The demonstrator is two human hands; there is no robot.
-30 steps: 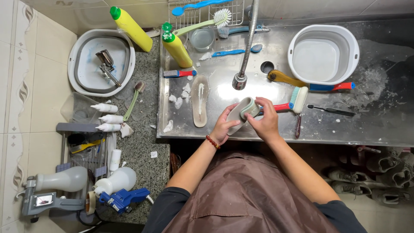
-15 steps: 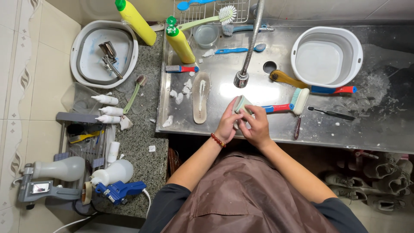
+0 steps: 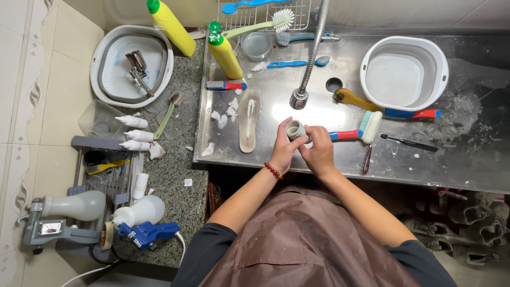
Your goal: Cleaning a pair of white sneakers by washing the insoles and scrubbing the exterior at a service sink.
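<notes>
My left hand (image 3: 283,150) and my right hand (image 3: 317,153) are together over the steel sink (image 3: 435,159), both gripping a small pale grey-green cup-like container (image 3: 294,129). The left hand holds its side; the right hand's fingers cover its right part. A red bead bracelet (image 3: 272,170) circles my left wrist. Just above the hands hangs the hose tap head (image 3: 299,98). A soapy shoe insole (image 3: 249,120) lies to the left, and a brush with a red and blue handle (image 3: 355,133) lies to the right.
A white basin (image 3: 404,72) stands at the sink's back right. Two yellow bottles (image 3: 171,25) (image 3: 224,52), several brushes and a dish rack (image 3: 255,16) line the back. Another white basin (image 3: 130,64), small white bottles (image 3: 133,133) and spray tools sit left on the granite counter.
My hands have drawn slightly closer together on the container, and the right hand now covers more of it. The view has shifted a little.
</notes>
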